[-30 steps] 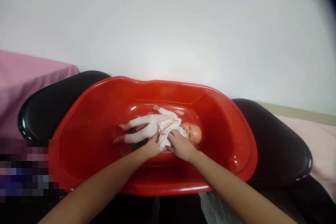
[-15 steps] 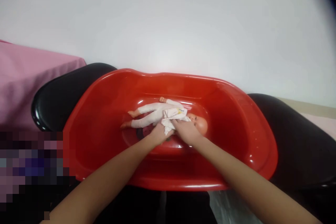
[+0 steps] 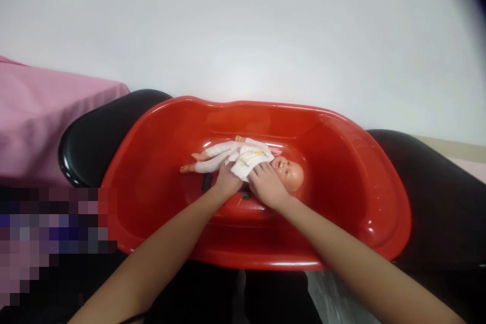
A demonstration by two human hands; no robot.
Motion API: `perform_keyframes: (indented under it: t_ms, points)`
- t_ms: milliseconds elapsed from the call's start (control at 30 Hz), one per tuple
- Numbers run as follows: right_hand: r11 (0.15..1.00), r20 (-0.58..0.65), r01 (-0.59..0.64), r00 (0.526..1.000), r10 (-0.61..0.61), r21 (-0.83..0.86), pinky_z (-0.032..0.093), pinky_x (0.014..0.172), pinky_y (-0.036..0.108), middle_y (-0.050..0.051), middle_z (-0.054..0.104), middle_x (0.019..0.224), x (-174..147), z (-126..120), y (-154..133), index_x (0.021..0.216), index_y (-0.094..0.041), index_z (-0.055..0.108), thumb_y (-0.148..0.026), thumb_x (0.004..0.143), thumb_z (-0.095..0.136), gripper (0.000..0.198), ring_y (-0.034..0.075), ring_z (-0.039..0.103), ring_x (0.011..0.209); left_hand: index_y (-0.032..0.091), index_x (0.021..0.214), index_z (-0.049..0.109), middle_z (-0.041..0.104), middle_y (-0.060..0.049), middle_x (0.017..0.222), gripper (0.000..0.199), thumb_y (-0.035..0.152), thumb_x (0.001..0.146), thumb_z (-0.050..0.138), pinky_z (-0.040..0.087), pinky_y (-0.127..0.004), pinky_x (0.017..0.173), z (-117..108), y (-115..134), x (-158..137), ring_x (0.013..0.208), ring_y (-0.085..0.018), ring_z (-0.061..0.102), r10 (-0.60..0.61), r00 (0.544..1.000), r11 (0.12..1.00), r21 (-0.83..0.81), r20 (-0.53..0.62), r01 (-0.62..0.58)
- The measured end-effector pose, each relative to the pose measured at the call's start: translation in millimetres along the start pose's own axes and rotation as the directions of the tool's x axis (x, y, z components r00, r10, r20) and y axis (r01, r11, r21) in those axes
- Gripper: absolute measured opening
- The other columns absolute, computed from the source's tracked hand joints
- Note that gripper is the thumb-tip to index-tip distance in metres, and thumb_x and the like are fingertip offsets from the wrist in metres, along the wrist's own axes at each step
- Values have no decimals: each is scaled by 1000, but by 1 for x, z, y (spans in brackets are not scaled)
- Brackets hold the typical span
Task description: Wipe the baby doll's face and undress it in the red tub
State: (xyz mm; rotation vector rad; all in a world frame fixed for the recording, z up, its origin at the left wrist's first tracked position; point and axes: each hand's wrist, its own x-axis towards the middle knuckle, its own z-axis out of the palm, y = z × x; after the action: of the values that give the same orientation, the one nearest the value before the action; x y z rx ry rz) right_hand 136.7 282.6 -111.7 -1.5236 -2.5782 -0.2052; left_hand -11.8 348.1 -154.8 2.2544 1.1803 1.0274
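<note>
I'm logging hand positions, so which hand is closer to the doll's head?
Right. The right hand rests on the doll's chest, right beside the doll's head. The left hand is further along the body, at the white garment by the waist.

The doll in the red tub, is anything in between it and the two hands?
Nothing visible is. The left hand and the right hand both already rest on the doll, at its white clothes by the chest. It lies on its back inside the red tub, head to the right.
</note>
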Motion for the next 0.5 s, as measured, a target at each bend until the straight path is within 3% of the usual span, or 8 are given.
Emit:
perform_keyframes:
  t_ms: [100, 167, 233, 333, 433, 500]
  points:
    - [996, 3, -23, 1000, 23, 85, 36, 108, 44, 16, 53, 138, 16, 6, 7, 142, -14, 48, -31, 96, 53, 48, 29, 46, 126, 11, 129, 64, 60, -16, 139, 38, 17, 95, 48, 28, -49, 118, -7, -2, -1, 130, -30, 52, 135, 988, 938, 313, 75, -152]
    - [986, 5, -14, 1000, 14, 163, 37, 109, 41, 15, 48, 146, 26, 11, 14, 149, -18, 39, -36, 95, 57, 60, 27, 45, 131, 7, 127, 65, 63, -19, 132, 38, 15, 94, 46, 30, -54, 114, -11, -5, -3, 127, -34, 53, 138, 980, 867, 462, 141, -189]
    - [973, 16, -32, 999, 29, 230, 38, 109, 38, 15, 50, 146, 34, 14, 20, 146, -17, 42, -35, 92, 64, 62, 26, 48, 131, 6, 120, 68, 67, -19, 122, 35, 14, 93, 47, 33, -55, 109, -13, -8, -6, 121, -35, 57, 110, 976, 838, 511, 186, -192]
    - [933, 64, -142, 990, 127, 330, 43, 100, 33, 14, 62, 129, 38, 13, 24, 127, -13, 55, -33, 89, 67, 44, 23, 57, 116, 9, 114, 70, 71, -16, 115, 30, 14, 92, 50, 36, -54, 109, -12, -10, -6, 116, -34, 60, 139, 974, 827, 520, 180, -214]
    - [886, 89, -206, 979, 185, 415, 45, 91, 28, 10, 68, 113, 33, 4, 22, 109, -14, 61, -30, 93, 58, 23, 18, 61, 101, 12, 119, 70, 69, -13, 123, 32, 14, 92, 52, 39, -52, 110, -8, -13, -2, 122, -33, 57, 192, 977, 813, 544, 87, -209]
    - [915, 92, -148, 988, 122, 374, 46, 88, 28, 9, 69, 110, 27, 0, 13, 104, -15, 63, -26, 93, 55, 17, 17, 62, 96, 6, 120, 67, 67, -13, 127, 34, 18, 96, 46, 41, -37, 112, -8, -13, 0, 122, -22, 58, 167, 985, 829, 537, 34, -159]
